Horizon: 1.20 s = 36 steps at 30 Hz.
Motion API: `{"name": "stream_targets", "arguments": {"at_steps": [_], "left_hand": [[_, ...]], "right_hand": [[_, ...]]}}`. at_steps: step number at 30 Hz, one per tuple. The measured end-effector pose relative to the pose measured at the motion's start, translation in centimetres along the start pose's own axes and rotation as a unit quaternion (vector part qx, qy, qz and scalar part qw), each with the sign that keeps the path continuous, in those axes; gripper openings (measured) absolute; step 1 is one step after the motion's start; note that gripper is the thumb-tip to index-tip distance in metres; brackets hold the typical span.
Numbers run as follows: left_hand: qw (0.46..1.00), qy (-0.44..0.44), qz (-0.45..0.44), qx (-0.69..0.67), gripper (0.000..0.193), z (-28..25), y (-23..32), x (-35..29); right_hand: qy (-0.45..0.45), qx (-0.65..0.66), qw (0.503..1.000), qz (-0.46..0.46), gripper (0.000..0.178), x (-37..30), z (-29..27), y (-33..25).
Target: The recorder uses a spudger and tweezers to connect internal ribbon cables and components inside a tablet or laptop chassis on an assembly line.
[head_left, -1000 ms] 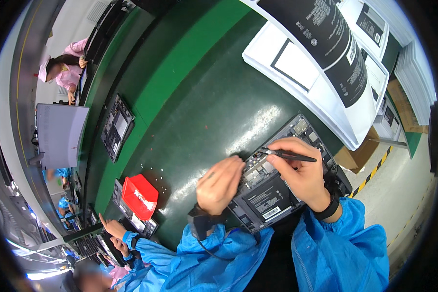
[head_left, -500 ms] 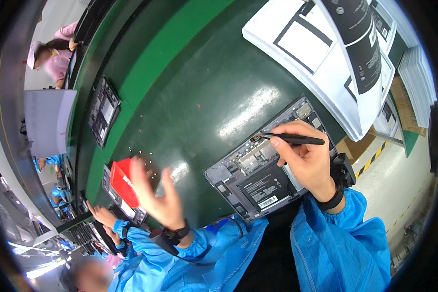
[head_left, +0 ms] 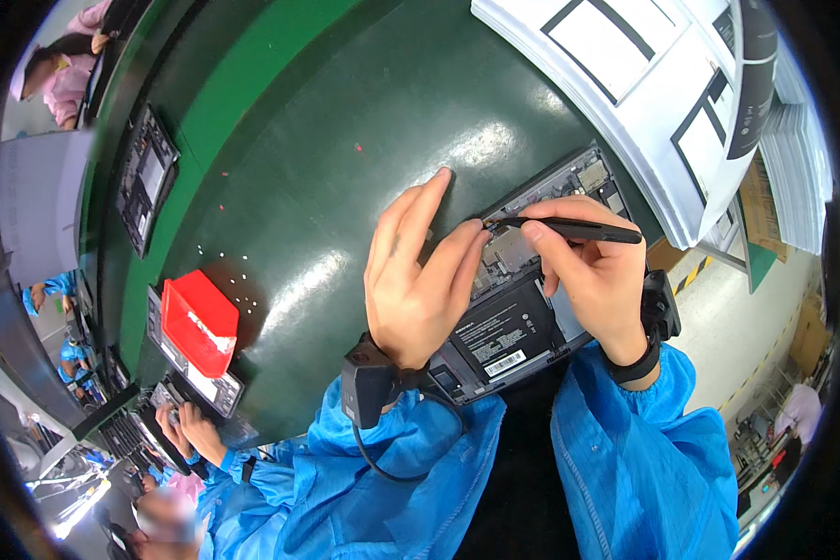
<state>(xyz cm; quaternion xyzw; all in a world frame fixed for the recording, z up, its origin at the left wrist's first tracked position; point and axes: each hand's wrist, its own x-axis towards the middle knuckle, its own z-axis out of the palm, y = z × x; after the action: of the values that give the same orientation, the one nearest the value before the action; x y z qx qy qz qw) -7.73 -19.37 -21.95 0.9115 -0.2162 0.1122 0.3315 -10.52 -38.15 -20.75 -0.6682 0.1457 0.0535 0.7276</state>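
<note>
An opened laptop base (head_left: 588,175) with exposed circuit boards lies at a slant before me, its black battery (head_left: 497,334) towards me. My right hand (head_left: 593,280) is closed round black tweezers (head_left: 593,230), whose tips reach a small spot near the base's far edge. At that same spot, the thumb and index finger of my left hand (head_left: 415,275) are pinched together, its other fingers stretched out. Whatever lies between them is too small to make out. The left hand covers part of the base's left side.
A red bin (head_left: 199,322) stands on another opened laptop (head_left: 226,392) at left, small white bits (head_left: 233,277) beside it. A further opened laptop (head_left: 147,182) lies far left. White foam trays (head_left: 616,121) are stacked at right. A co-worker's hands (head_left: 191,429) work at lower left.
My left hand has moved right, from over the red bin to the tweezers' tips, and its thumb and index finger have closed together. The right hand still holds the tweezers on the base.
</note>
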Motion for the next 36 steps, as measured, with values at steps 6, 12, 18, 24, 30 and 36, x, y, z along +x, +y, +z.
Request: {"name": "stream_targets", "arguments": {"at_steps": [6,12,18,24,30,36], "left_hand": [[1.0,-0.001,0.019,-0.023,0.021,0.1,-0.4,0.0],[0.998,-0.021,-0.018,-0.055,0.019,0.1,-0.4,0.2],[0.997,-0.008,-0.032,-0.066,0.019,0.1,-0.3,0.3],[0.996,-0.013,-0.048,-0.073,0.019,0.0,-0.2,0.2],[0.987,-0.017,-0.127,-0.095,0.017,-0.2,-0.2,0.6],[0.97,-0.073,-0.182,-0.144,0.021,-0.2,-0.5,1.6]], "right_hand": [[0.02,0.027,0.999,0.018,0.016,0.2,0.2,-0.2],[0.04,-0.025,0.998,0.029,0.015,0.4,0.5,-0.8],[0.041,-0.032,0.998,0.039,0.015,0.4,0.6,-0.9],[0.041,-0.04,0.998,0.039,0.017,0.3,0.9,-0.9],[0.047,-0.054,0.997,0.031,0.017,0.6,1.2,-1.1],[0.054,-0.083,0.994,0.038,0.016,0.9,1.0,-0.7]]}}
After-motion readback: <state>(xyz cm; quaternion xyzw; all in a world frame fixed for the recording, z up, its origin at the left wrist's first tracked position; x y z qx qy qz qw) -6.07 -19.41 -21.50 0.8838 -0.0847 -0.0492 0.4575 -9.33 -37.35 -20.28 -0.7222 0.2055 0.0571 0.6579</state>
